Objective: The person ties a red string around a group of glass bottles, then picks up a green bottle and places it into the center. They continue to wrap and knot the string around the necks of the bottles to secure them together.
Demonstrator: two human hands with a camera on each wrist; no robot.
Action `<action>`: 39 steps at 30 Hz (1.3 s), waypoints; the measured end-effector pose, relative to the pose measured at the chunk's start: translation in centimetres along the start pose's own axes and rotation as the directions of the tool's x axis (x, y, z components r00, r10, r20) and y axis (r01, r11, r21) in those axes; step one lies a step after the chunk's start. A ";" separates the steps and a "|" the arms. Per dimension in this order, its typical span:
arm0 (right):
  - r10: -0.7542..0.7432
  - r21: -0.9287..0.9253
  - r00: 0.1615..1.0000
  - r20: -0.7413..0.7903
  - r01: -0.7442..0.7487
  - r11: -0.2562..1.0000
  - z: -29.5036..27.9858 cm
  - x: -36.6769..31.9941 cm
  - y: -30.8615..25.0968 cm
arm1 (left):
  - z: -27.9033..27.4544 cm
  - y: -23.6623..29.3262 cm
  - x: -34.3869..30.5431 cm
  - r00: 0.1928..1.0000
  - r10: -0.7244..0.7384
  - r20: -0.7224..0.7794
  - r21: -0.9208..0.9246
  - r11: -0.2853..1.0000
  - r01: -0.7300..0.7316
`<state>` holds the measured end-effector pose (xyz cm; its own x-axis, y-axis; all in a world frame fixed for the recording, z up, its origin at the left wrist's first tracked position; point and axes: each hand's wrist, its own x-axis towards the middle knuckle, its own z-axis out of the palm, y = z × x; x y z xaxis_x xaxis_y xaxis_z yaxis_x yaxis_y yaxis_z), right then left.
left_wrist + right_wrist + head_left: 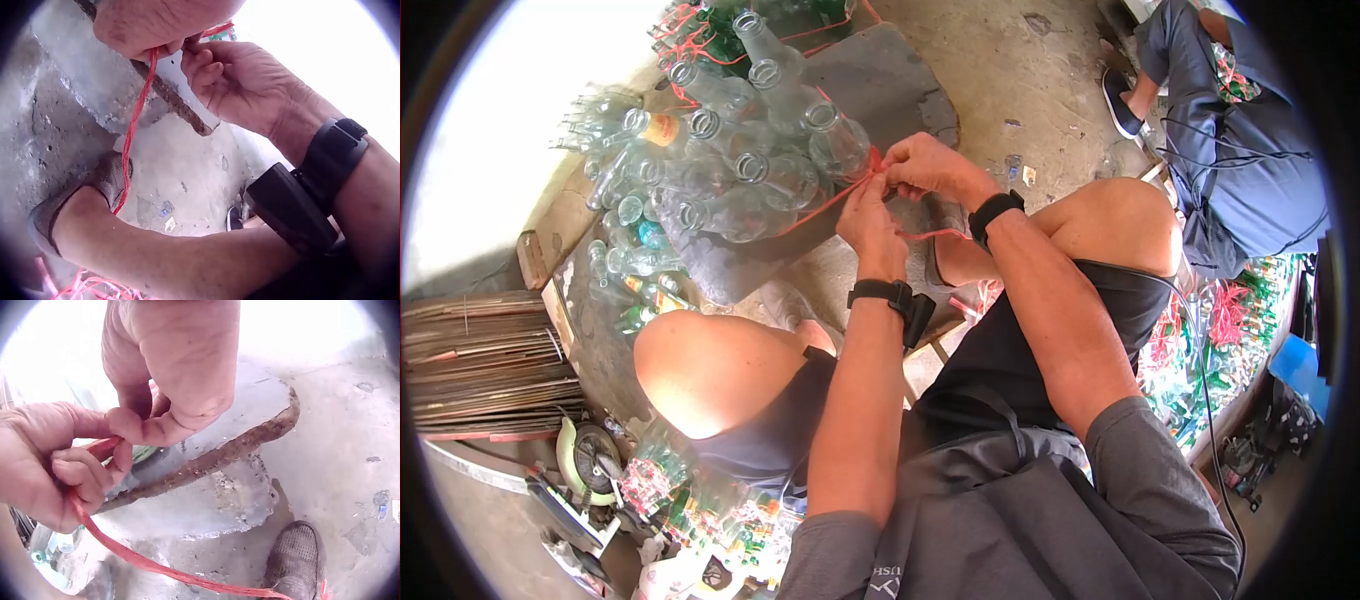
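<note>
Close to the front of a cluster of clear glass bottles (775,180), both hands meet at a red plastic string (840,205). The string runs along the near side of the bottles to the fingers. My left hand (868,222) grips it with curled fingers, and a loose tail of string (156,569) hangs from that hand toward the floor. Thumb and fingertips of my right hand (935,168) pinch the string right beside the left fingertips. In the right wrist view the right hand (181,369) partly hides the pinched spot.
The bottles stand on a grey stone slab (880,75) with a rough edge. More bottles (625,180) lie at the left, and green ones (725,35) stand behind. Stacked boards (485,365) are at far left. Another person (1240,150) sits at the right.
</note>
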<state>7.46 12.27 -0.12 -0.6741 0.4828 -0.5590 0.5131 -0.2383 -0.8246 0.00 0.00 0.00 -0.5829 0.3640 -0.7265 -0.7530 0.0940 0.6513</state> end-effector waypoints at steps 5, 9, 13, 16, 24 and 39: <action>-0.004 -0.061 1.000 -0.018 0.003 0.998 0.0 -0.5 -0.7 | 0.6 0.1 -0.2 0.998 0.018 -0.063 0.014 1.000 -0.017; -0.005 -0.070 0.999 -0.036 0.002 0.998 0.2 -0.9 -1.0 | 0.9 -0.4 0.3 0.996 0.040 -0.075 0.038 0.999 -0.037; -0.035 -0.078 0.997 -0.066 0.030 0.996 0.3 -0.8 -1.1 | 1.3 -0.6 0.6 0.991 0.103 -0.080 0.065 0.993 -0.098; -0.052 -0.109 0.996 -0.079 0.043 0.993 0.3 -0.6 -1.0 | 1.4 -0.7 0.7 0.989 0.112 -0.098 0.062 0.992 -0.107; -0.106 -0.146 0.991 -0.079 0.093 0.985 0.4 -0.7 -1.4 | 1.7 -0.8 1.1 0.985 0.122 -0.125 -0.013 0.992 -0.125; 0.112 0.224 0.992 0.053 -0.121 0.967 -0.4 0.2 0.6 | 0.7 1.1 2.6 0.968 -0.249 -0.023 -0.187 0.952 0.241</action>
<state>7.83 12.56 -0.65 -0.6401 0.4074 -0.6514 0.4588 -0.4774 -0.7494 -2.08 1.69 -0.99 -0.3839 0.3076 -0.8706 -0.9146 0.0034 0.4044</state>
